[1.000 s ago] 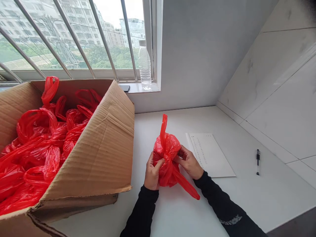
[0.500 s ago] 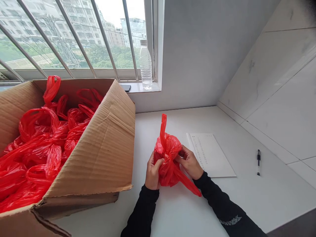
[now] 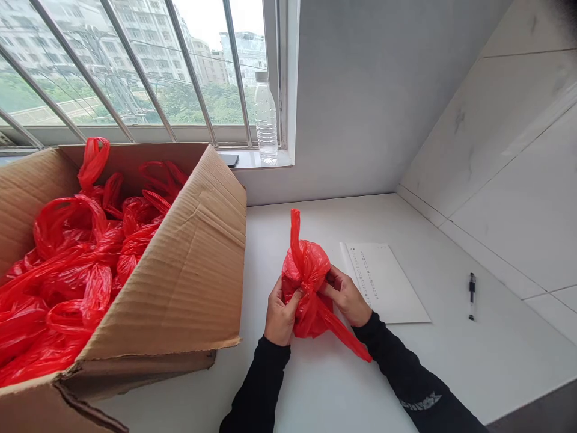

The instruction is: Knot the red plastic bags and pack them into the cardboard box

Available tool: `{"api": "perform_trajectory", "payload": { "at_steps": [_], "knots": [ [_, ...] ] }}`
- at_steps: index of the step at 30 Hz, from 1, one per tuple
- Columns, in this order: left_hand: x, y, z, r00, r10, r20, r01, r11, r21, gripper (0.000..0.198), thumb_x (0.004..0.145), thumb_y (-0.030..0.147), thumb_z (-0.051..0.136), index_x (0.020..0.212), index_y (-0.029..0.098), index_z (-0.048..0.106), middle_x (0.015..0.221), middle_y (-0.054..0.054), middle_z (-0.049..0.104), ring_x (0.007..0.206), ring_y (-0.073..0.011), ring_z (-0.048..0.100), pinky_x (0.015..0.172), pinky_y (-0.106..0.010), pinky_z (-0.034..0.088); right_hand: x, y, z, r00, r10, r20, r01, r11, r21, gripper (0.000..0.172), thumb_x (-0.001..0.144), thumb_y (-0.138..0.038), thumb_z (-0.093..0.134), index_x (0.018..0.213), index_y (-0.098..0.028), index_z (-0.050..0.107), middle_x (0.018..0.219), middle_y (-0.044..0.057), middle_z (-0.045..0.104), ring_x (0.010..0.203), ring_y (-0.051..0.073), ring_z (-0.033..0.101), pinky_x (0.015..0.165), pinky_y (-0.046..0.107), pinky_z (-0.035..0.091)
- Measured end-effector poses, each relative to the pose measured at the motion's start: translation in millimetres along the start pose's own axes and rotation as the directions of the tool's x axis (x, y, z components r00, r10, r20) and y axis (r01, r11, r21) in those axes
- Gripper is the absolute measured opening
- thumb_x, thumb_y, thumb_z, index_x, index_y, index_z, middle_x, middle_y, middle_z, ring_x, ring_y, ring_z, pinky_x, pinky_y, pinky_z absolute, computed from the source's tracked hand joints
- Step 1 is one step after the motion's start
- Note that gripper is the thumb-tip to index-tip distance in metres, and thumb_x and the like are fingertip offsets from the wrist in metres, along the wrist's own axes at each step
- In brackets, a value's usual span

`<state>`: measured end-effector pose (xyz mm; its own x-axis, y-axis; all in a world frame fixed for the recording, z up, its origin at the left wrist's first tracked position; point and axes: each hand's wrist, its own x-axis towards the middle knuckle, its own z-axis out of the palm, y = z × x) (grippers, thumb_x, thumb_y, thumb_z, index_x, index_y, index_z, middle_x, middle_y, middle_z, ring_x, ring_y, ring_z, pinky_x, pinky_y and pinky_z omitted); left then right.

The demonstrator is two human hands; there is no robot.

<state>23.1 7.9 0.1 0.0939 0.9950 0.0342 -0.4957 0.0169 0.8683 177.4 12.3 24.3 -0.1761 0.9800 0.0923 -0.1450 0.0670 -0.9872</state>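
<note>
A red plastic bag (image 3: pixel 311 313), knotted in its middle around something rounded, is between my two hands above the white table. One of its tied ends sticks up at the back; the other trails toward my right forearm. My left hand (image 3: pixel 280 313) grips the bag's left side, thumb pressed close to the knot. On the other side, my right hand (image 3: pixel 346 296) pinches the bag with thumb and fingers. What the bag contains is hidden by the red film.
At left stands an open cardboard box (image 3: pixel 180 282) full of knotted red bags (image 3: pixel 67 270). A sheet with printed or written lines (image 3: pixel 392 288) and a pen (image 3: pixel 472 294) lie to the right. A water bottle (image 3: pixel 265 120) and a dark flat object (image 3: pixel 229 160) rest on the windowsill.
The bag has turned slightly between my hands: its upright end leans a little further left, and the lower end reaches slightly further right. Both hands keep their hold.
</note>
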Motion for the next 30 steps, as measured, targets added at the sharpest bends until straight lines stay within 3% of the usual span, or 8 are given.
{"api": "perform_trajectory", "payload": {
  "at_steps": [6, 11, 16, 21, 30],
  "knots": [
    [-0.8, 1.1, 1.4, 0.999, -0.041, -0.019, 0.040, 0.997, -0.066, 0.035, 0.081, 0.026, 0.068, 0.114, 0.019, 0.062, 0.109, -0.007, 0.070, 0.105, -0.0240, 0.064, 0.094, -0.034, 0.048, 0.0, 5.3, -0.3, 0.999, 0.004, -0.044, -0.001, 0.998, 0.064, 0.023, 0.079, -0.035, 0.075, 0.097, -0.024, 0.066, 0.095, 0.003, 0.068, 0.091, 0.022, 0.061, 0.086, 0.036, 0.048],
    [-2.0, 6.8, 1.8, 0.991, -0.099, 0.086, 0.115, 0.974, -0.197, 0.043, 0.075, 0.022, 0.067, 0.117, 0.020, 0.061, 0.107, -0.007, 0.070, 0.096, -0.0231, 0.066, 0.086, -0.034, 0.052, 0.7, 9.0, -0.5, 0.995, 0.044, -0.085, -0.027, 0.981, 0.193, 0.027, 0.079, -0.031, 0.075, 0.103, -0.024, 0.065, 0.103, 0.004, 0.068, 0.098, 0.022, 0.063, 0.092, 0.037, 0.047],
    [-2.7, 9.2, 5.0, 0.993, -0.063, 0.095, 0.076, 0.987, -0.144, 0.053, 0.070, 0.016, 0.073, 0.121, 0.021, 0.059, 0.115, -0.008, 0.068, 0.111, -0.0254, 0.062, 0.096, -0.034, 0.048, 1.2, 8.9, -0.9, 0.994, 0.074, -0.079, -0.052, 0.967, 0.249, 0.027, 0.078, -0.031, 0.075, 0.101, -0.024, 0.064, 0.105, 0.005, 0.070, 0.098, 0.024, 0.065, 0.091, 0.039, 0.049],
    [-1.3, 6.2, 4.4, 0.997, -0.054, 0.050, 0.060, 0.990, -0.126, 0.050, 0.073, 0.021, 0.076, 0.120, 0.021, 0.059, 0.116, -0.008, 0.069, 0.112, -0.0250, 0.063, 0.098, -0.035, 0.047, 0.4, 7.1, -0.8, 0.997, 0.061, -0.057, -0.047, 0.975, 0.219, 0.022, 0.084, -0.029, 0.065, 0.105, -0.025, 0.063, 0.111, 0.004, 0.069, 0.103, 0.023, 0.064, 0.094, 0.038, 0.047],
    [5.4, -2.0, -5.2, 0.984, -0.089, -0.152, 0.064, 0.984, -0.165, 0.037, 0.070, 0.030, 0.079, 0.102, 0.018, 0.064, 0.098, -0.005, 0.074, 0.095, -0.0229, 0.069, 0.084, -0.031, 0.053, -0.9, 4.5, -0.3, 0.996, -0.016, 0.086, 0.009, 0.997, 0.081, 0.050, 0.080, -0.022, 0.066, 0.128, -0.027, 0.055, 0.124, 0.005, 0.063, 0.115, 0.023, 0.057, 0.104, 0.041, 0.041]
  ]
}}
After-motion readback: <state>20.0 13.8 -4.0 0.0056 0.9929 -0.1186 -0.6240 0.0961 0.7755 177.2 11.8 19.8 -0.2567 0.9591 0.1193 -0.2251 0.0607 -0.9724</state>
